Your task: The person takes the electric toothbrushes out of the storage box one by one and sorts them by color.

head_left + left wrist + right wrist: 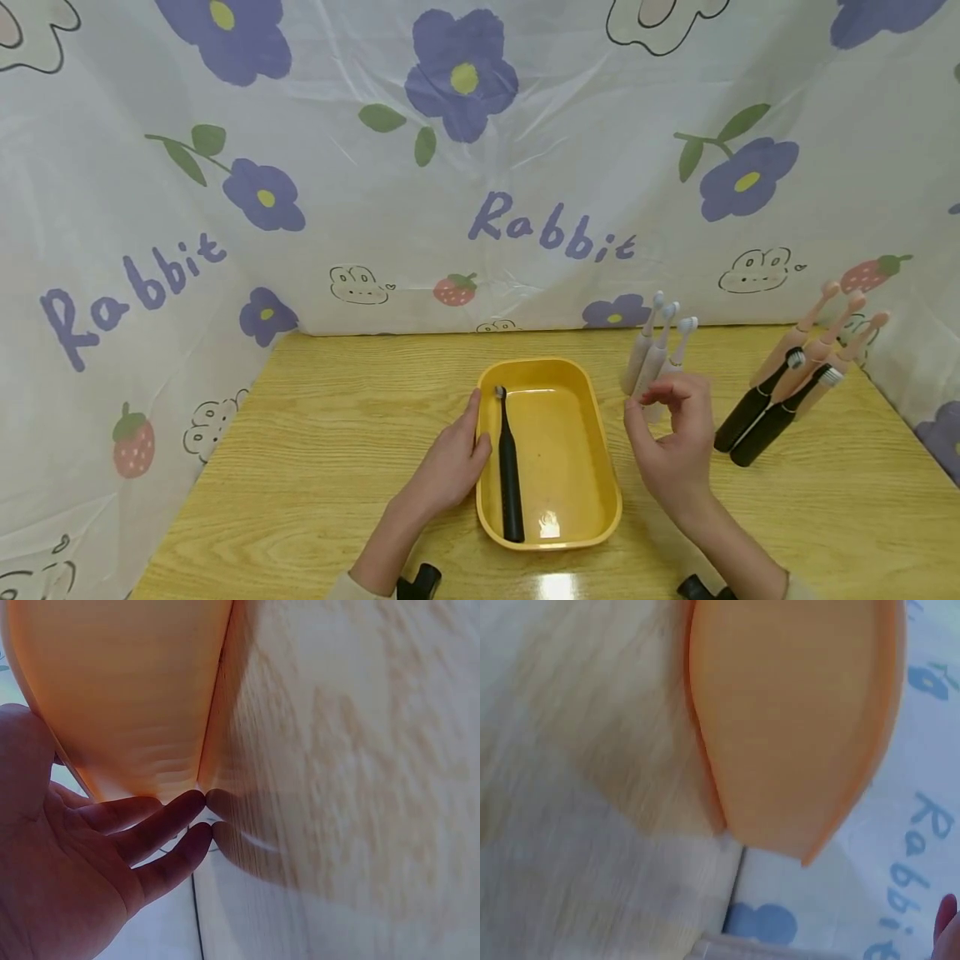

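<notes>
A yellow tray [543,546] sits on the table with one black electric toothbrush [509,467] lying along its left side. My left hand [453,458] holds the tray's left wall, thumb over the rim and fingers along the outside. In the left wrist view those fingers [172,829] reach down to the tabletop. Right of the tray, my right hand [675,442] has thumb and index finger curved into a ring, overlapping the nearest of three white electric toothbrushes [651,367]. I cannot tell whether it grips that brush.
Two black electric toothbrushes [763,417] stand on the right, in front of three pink electric toothbrushes [791,354]. A white patterned curtain [540,175] borders the wooden table [360,400] behind and at the sides.
</notes>
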A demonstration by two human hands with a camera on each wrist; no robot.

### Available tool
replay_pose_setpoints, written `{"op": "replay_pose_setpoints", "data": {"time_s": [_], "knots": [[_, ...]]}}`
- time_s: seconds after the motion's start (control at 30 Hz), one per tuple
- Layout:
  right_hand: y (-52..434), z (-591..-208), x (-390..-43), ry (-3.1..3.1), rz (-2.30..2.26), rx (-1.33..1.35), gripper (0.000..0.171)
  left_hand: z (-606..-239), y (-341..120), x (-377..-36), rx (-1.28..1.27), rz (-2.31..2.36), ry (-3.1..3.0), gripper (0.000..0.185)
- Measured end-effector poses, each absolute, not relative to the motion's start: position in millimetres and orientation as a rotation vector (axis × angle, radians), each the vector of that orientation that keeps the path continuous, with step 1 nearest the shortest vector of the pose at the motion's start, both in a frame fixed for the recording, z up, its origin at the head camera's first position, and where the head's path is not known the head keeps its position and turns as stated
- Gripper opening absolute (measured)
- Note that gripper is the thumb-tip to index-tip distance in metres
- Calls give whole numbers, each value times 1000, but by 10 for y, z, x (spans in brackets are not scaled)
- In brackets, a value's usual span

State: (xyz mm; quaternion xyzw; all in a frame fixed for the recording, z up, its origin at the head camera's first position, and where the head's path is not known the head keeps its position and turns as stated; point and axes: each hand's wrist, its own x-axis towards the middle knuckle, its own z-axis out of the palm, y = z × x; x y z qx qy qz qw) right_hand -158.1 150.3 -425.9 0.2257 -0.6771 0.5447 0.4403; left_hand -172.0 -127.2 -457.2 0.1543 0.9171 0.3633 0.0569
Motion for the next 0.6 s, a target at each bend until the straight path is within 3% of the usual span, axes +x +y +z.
{"op": "replay_pose_setpoints", "data": {"time_s": [0.37,0.6], "knots": [[1126,-4404,-1509,-2042,1534,634,51,-4568,-1267,-1716,463,1109,2776,66],[956,-4357,-1469,-2469,1910,421,63,-4569,-1264,-1716,469,1114,2786,66]]}}
